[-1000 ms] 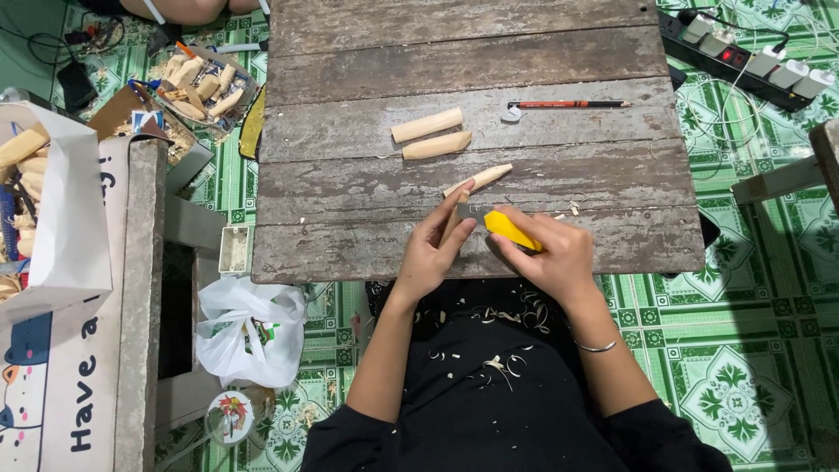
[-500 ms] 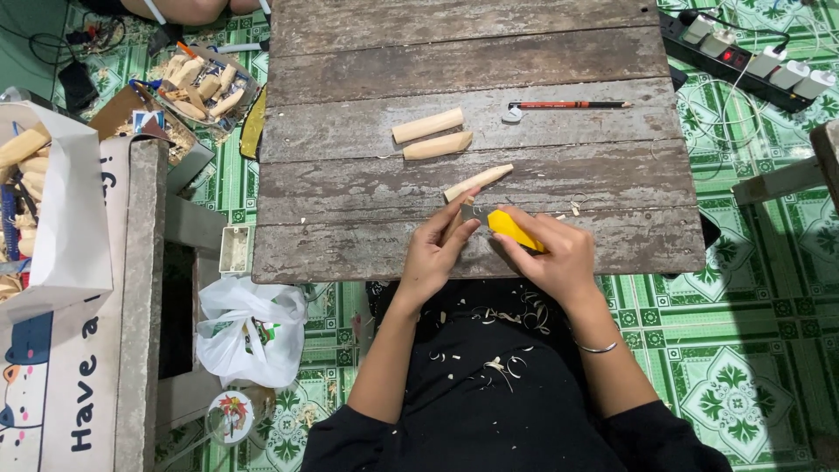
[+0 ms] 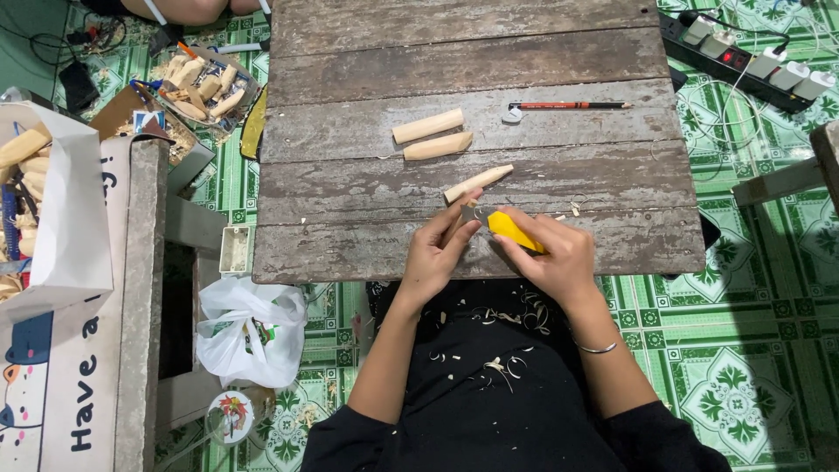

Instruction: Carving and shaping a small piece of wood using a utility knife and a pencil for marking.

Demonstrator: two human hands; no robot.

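The left hand point(image 3: 434, 253) grips a pale, tapered wooden stick point(image 3: 476, 183) on the rough grey plank table point(image 3: 350, 188) — the right hand point(image 3: 552, 255) is closed around a yellow-handled knife point(image 3: 514, 231).

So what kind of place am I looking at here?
Likely an informal home woodcarving spot: a weathered grey plank table on green patterned floor tiles, pale carved wooden pegs, and curled wood shavings on the person's lap.

Three wooden sticks point(image 3: 427, 126) on the table — one yellow knife point(image 3: 514, 231), one red pencil point(image 3: 568, 106), two hands point(image 3: 434, 253).
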